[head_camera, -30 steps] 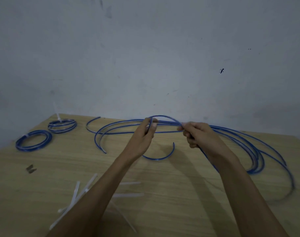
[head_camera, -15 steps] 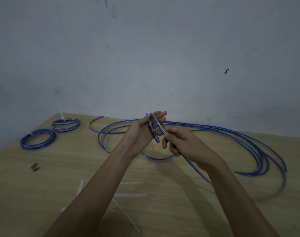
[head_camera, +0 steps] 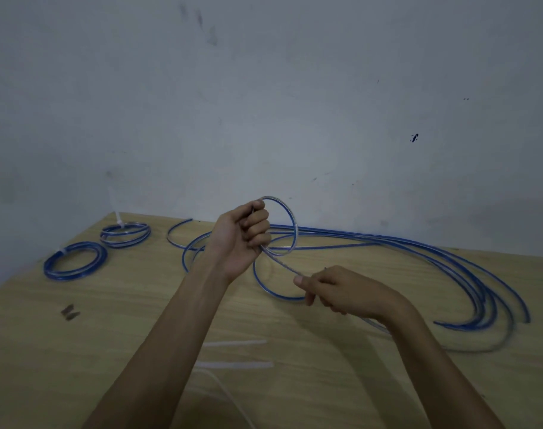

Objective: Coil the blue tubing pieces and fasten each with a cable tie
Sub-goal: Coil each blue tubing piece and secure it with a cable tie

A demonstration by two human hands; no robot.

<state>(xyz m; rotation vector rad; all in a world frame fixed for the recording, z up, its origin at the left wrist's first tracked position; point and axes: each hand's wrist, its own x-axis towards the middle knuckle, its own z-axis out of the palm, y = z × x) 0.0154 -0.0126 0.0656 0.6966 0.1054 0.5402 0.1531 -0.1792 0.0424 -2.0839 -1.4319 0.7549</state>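
Note:
My left hand [head_camera: 241,236] grips a piece of blue tubing bent into one upright loop [head_camera: 290,218] above the table. The tubing runs down and right from the loop into my right hand [head_camera: 335,289], which pinches it lower and nearer to me. Several loose blue tubing pieces [head_camera: 434,255] lie in long curves across the table's back and right. Two tied coils rest at the far left: one coil [head_camera: 75,261] and a second coil [head_camera: 125,235] with a white tie sticking up. White cable ties [head_camera: 236,354] lie near my left forearm.
The wooden table [head_camera: 78,351] stands against a grey wall [head_camera: 264,103]. A small dark scrap [head_camera: 69,311] lies on the left part of the table. A short curved tubing piece [head_camera: 271,286] lies under my hands.
My left hand has risen and closed round the tubing, with one full loop now formed. My right hand has slid down and right along the tubing, away from the left hand.

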